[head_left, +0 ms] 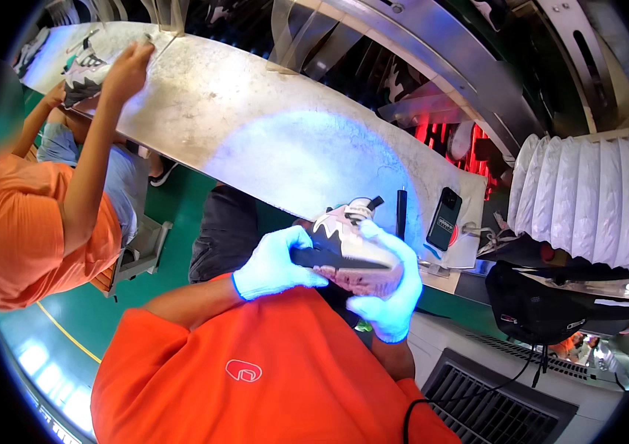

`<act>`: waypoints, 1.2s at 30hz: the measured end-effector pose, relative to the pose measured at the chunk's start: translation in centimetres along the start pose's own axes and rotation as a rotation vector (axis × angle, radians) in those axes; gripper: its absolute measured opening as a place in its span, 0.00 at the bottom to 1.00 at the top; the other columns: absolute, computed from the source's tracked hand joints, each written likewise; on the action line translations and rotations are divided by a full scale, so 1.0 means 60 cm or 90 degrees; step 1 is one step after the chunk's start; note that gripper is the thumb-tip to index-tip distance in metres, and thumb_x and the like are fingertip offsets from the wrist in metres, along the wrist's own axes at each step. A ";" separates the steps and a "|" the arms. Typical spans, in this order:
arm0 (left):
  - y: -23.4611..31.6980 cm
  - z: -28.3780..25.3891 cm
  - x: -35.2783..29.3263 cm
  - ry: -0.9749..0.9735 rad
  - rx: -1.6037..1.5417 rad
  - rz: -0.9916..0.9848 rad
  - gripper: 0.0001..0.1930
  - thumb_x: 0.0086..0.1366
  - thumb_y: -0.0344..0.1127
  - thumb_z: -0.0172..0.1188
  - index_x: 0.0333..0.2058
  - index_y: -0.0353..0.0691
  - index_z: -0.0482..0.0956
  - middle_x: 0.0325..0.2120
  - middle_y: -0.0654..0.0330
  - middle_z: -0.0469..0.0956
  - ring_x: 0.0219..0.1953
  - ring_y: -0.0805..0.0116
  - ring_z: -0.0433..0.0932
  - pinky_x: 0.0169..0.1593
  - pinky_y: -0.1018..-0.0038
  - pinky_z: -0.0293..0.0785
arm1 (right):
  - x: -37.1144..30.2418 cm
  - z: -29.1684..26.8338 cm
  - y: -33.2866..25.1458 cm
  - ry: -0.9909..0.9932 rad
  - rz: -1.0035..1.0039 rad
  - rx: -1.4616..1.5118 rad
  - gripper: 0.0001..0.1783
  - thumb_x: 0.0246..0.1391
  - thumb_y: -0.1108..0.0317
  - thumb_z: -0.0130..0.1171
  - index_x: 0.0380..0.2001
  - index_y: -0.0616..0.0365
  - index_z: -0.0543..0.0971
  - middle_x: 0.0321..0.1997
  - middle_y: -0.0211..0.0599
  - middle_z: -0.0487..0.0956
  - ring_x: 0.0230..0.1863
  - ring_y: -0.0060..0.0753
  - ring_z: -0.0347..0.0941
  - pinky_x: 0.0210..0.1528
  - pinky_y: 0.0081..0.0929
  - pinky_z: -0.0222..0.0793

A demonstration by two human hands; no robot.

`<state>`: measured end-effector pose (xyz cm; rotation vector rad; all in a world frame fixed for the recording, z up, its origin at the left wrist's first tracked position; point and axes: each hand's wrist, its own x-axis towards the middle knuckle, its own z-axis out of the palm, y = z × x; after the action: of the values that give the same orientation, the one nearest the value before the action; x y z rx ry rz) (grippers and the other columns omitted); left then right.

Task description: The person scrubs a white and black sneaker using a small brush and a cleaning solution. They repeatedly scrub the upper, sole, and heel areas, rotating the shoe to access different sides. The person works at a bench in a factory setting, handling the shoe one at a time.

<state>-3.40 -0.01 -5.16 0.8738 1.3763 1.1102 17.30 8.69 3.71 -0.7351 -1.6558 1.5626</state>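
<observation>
Held between my gloved hands is a sneaker [351,246] with a white, black and pale pink upper and a pinkish sole, turned on its side. My left hand [276,264] grips one end of it, thumb below and fingers above. Around the other end my right hand [394,285] is closed, with its fingers along the upper and sole. Bluish light falls on both white gloves. A slim black rod [401,213] is on the worktable just beyond my right hand.
The long pale worktable [248,111] runs from far left to near right. A black phone [444,219] lies on it. A white ribbed duct [588,200] and black bag [540,303] are at right. Far left, a co-worker in orange [22,229] handles another sneaker [86,72].
</observation>
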 end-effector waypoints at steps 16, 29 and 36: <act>0.072 -0.079 -0.022 0.001 0.008 0.463 0.17 0.49 0.30 0.81 0.36 0.41 0.82 0.31 0.55 0.75 0.31 0.51 0.75 0.35 0.58 0.71 | 0.026 0.098 0.056 -0.053 -0.317 -0.399 0.42 0.62 0.49 0.71 0.66 0.71 0.70 0.56 0.67 0.83 0.59 0.65 0.84 0.69 0.66 0.75; 0.102 -0.028 0.035 -0.193 0.129 0.491 0.19 0.50 0.40 0.80 0.40 0.46 0.85 0.35 0.57 0.79 0.39 0.50 0.83 0.44 0.57 0.82 | -0.023 0.031 0.065 0.003 -0.286 -0.212 0.41 0.51 0.56 0.78 0.64 0.64 0.75 0.53 0.60 0.85 0.57 0.64 0.84 0.68 0.70 0.73; 0.099 0.003 0.015 -0.170 0.184 0.403 0.22 0.47 0.43 0.83 0.39 0.45 0.85 0.37 0.57 0.80 0.42 0.50 0.84 0.46 0.57 0.80 | -0.056 0.007 0.066 0.017 -0.250 -0.234 0.36 0.50 0.62 0.78 0.60 0.62 0.76 0.51 0.56 0.86 0.55 0.60 0.86 0.66 0.67 0.77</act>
<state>-3.86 2.57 0.26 1.6839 1.0715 1.2122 18.55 6.11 -0.62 -0.5629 -1.9536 0.9847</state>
